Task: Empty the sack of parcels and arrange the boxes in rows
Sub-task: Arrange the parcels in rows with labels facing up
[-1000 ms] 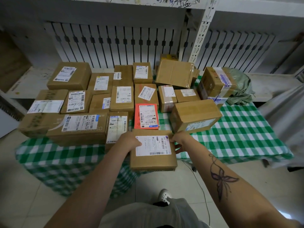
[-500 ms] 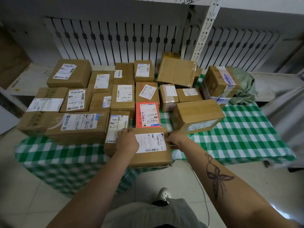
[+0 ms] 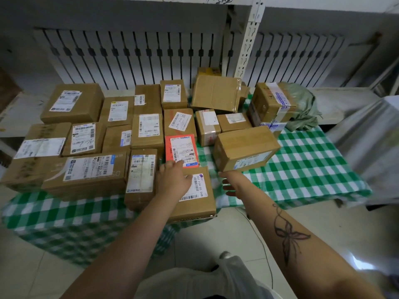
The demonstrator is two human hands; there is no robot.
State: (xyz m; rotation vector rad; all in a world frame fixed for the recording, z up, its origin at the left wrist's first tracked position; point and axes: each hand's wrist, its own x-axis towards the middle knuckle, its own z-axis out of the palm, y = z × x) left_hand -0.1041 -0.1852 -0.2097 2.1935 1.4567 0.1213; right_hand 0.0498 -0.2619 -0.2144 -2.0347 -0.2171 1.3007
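Observation:
Several brown cardboard boxes stand in rows on the left half of a table under a green checked cloth [image 3: 302,169]. A brown box with a white label [image 3: 194,203] lies at the front edge, beside the rows. My left hand [image 3: 173,179] rests flat on top of it, fingers reaching toward a red parcel [image 3: 181,151]. To the right of that box, just off its side, my right hand [image 3: 232,182] hovers with fingers spread, holding nothing. A loose brown box [image 3: 246,151] sits tilted right behind my right hand. The crumpled green sack [image 3: 302,108] lies at the back right.
More unsorted boxes sit at the back centre, one large one tilted [image 3: 216,93], and a taped box [image 3: 269,104] stands beside the sack. A white perforated post [image 3: 248,39] rises behind. A grey covered object [image 3: 367,137] stands at the right. The floor is tiled.
The labelled box has gone from held in front of the table edge to lying on the table. My right hand has let go of it and my left hand now lies on top.

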